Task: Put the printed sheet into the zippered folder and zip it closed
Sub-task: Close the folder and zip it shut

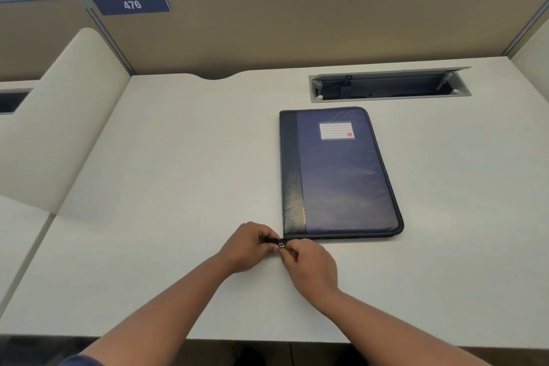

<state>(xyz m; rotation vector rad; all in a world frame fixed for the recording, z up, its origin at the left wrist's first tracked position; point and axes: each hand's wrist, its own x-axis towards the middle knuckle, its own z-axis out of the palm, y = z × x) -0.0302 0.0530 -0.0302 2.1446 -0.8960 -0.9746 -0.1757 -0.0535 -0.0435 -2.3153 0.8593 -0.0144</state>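
Observation:
A dark blue zippered folder lies flat and closed on the pale desk, with a white label on its cover. At its near left corner a black zipper tail sticks out, with a small metal zipper pull on it. My left hand pinches the black zipper tail just left of that corner. My right hand pinches the zipper pull, its fingertips meeting the left hand's. No printed sheet is in sight.
An open cable tray is set into the desk behind the folder. Beige partition walls stand at the back and left, with a sign reading 476. The desk's front edge runs under my forearms.

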